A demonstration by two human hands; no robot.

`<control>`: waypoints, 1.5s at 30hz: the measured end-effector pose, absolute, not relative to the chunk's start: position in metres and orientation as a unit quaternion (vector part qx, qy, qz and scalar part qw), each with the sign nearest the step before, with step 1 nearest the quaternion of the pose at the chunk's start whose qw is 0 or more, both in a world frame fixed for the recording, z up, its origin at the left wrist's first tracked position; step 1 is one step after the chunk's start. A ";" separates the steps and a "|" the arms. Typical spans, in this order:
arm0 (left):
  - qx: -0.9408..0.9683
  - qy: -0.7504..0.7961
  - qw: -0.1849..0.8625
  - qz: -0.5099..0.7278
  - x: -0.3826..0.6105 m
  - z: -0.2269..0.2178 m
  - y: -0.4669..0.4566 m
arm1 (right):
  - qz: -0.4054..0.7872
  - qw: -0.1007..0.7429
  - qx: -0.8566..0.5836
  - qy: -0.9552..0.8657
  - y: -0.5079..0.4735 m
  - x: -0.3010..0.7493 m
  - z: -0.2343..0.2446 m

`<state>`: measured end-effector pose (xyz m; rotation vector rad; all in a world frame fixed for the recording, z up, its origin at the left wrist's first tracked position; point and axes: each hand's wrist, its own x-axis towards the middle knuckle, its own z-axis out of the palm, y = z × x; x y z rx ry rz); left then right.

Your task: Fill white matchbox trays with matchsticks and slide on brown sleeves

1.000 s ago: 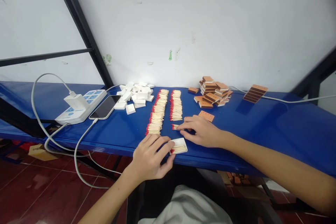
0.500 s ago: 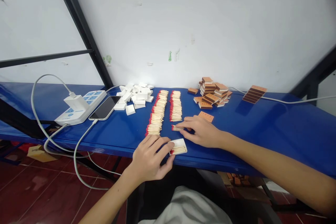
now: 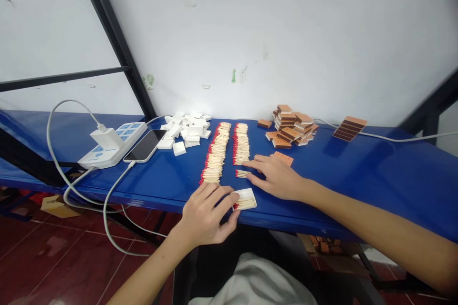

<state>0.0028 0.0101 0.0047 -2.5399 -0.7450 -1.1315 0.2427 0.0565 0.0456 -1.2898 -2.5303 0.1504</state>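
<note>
My left hand (image 3: 205, 212) curls around the left side of a small white tray (image 3: 245, 198) holding a few red-tipped matches, near the front edge of the blue table (image 3: 358, 171). My right hand (image 3: 277, 176) lies flat on the table with fingers stretched out, fingertips beside a small bunch of matches (image 3: 242, 173). Two long rows of red-tipped matches (image 3: 225, 150) lie just beyond that bunch.
A pile of white trays (image 3: 186, 132) sits left of the match rows. A phone (image 3: 145, 146) and a power strip (image 3: 110, 144) with cables lie further left. Orange matchbox sleeves (image 3: 291, 126) are heaped at the back right, one sleeve (image 3: 283, 157) by my right hand.
My right hand has spread its fingers flat and reached slightly further toward the match rows. The left hand and the tray have stayed put.
</note>
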 end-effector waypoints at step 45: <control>-0.875 -0.255 0.131 -0.390 0.003 0.005 0.010 | 0.075 0.164 -0.451 -0.874 0.058 0.244 0.045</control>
